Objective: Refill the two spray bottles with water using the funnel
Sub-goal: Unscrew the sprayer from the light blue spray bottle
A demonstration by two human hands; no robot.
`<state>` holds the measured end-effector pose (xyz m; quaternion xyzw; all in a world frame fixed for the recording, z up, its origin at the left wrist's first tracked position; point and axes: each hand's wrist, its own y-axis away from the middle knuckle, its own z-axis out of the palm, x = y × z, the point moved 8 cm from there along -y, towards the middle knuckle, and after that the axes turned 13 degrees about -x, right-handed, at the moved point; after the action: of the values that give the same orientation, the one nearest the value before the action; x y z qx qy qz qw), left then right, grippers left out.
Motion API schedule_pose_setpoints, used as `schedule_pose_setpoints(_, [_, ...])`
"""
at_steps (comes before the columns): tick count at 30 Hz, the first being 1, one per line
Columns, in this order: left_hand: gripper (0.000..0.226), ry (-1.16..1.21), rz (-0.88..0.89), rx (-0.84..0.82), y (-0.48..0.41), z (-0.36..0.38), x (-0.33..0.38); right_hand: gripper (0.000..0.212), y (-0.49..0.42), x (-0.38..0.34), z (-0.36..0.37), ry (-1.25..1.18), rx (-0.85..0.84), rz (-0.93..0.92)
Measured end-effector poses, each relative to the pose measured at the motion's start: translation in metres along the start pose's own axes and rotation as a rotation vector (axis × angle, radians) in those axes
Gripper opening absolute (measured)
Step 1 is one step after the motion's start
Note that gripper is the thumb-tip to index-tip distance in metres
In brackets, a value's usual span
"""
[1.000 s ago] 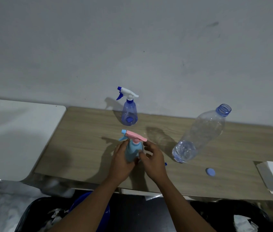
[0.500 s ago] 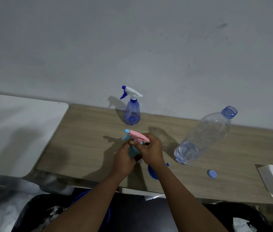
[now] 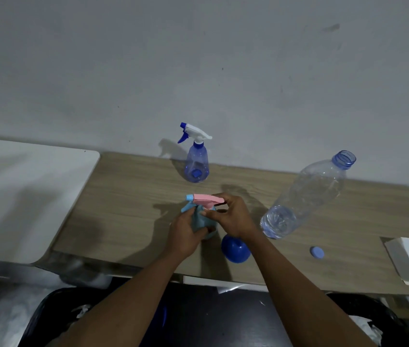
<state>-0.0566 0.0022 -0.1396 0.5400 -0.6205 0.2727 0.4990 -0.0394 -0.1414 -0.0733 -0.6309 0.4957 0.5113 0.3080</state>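
both my hands clamped on the light blue spray bottle (image 3: 202,221)
left hand (image 3: 185,234) grips its body on the desk (image 3: 128,201); right hand (image 3: 231,219) pinches the pink head (image 3: 207,200), up from the bottle's side a second ago. funnel (image 3: 236,251) lies by my right wrist, water bottle (image 3: 306,196) and cap (image 3: 316,252) beyond, second spray bottle (image 3: 196,161) behind.

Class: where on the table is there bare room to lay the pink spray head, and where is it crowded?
Bare wood: left of the light blue spray bottle to the table's left edge; also between the dark blue spray bottle and the water bottle. Crowded: around the left hand, right hand, funnel and cap.
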Motion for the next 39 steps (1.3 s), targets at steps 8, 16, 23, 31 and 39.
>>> schedule_pose_setpoints(8, [0.056, -0.011, 0.009, -0.012, 0.001, -0.001, 0.004, 0.035, 0.014, 0.007, 0.001, -0.028, 0.16, -0.021])
schedule_pose_setpoints(16, [0.064, -0.028, -0.035, -0.002, -0.003, 0.001, -0.004, 0.039, 0.016, 0.002, 0.004, -0.03, 0.221, -0.01])
schedule_pose_setpoints(23, [0.056, -0.049, -0.004, 0.022, -0.004, 0.0, -0.002, 0.041, 0.021, 0.001, 0.006, -0.073, 0.194, -0.032])
schedule_pose_setpoints(31, [0.06, -0.053, -0.013, 0.026, -0.005, 0.0, -0.006, 0.041, 0.022, 0.004, 0.007, -0.109, 0.199, -0.023])
schedule_pose_setpoints(39, [0.059, -0.057, -0.01, 0.007, -0.007, 0.001, -0.005, 0.047, 0.023, 0.008, 0.006, -0.095, 0.193, -0.023])
